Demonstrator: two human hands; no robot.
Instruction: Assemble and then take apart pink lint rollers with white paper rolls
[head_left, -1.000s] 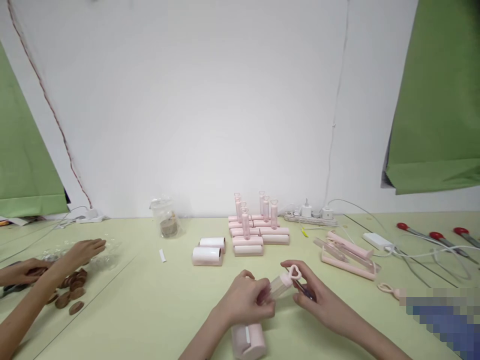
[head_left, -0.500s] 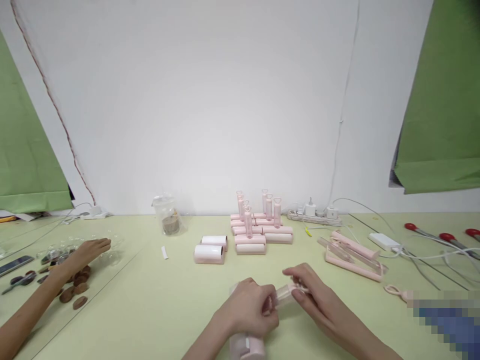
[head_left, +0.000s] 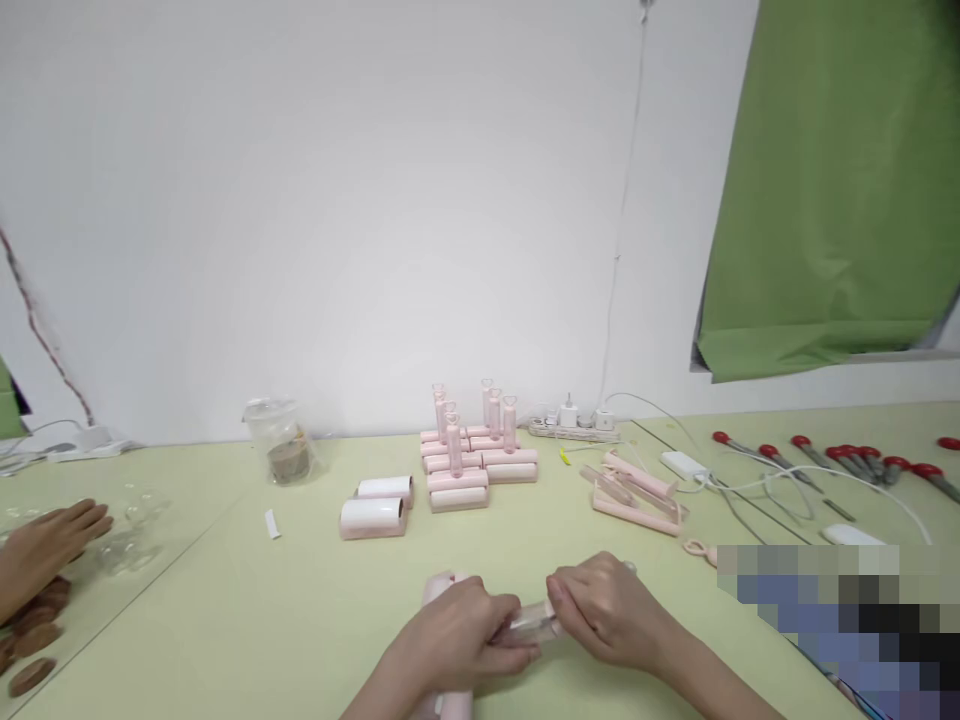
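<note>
My left hand (head_left: 463, 630) is closed around the lower end of a clear pink tube-shaped handle (head_left: 531, 625), just above a pink lint roller (head_left: 444, 590) lying under my wrist. My right hand (head_left: 600, 610) is closed over the handle's other end, so both hands meet at the middle. Farther back stands a stack of pink rollers with upright handles (head_left: 469, 460). Two white rolls in pink holders (head_left: 375, 512) lie left of the stack.
Another person's hand (head_left: 45, 545) rests at the far left among brown discs (head_left: 30, 640) and clear plastic. A clear cup (head_left: 281, 440), a power strip (head_left: 574, 428), loose pink parts (head_left: 634, 492), cables and red-handled tools (head_left: 840, 460) lie along the back and right.
My view has swung to the right. My hands have lowered and drawn together, and my right hand now covers the heart-shaped end of the handle that showed before.
</note>
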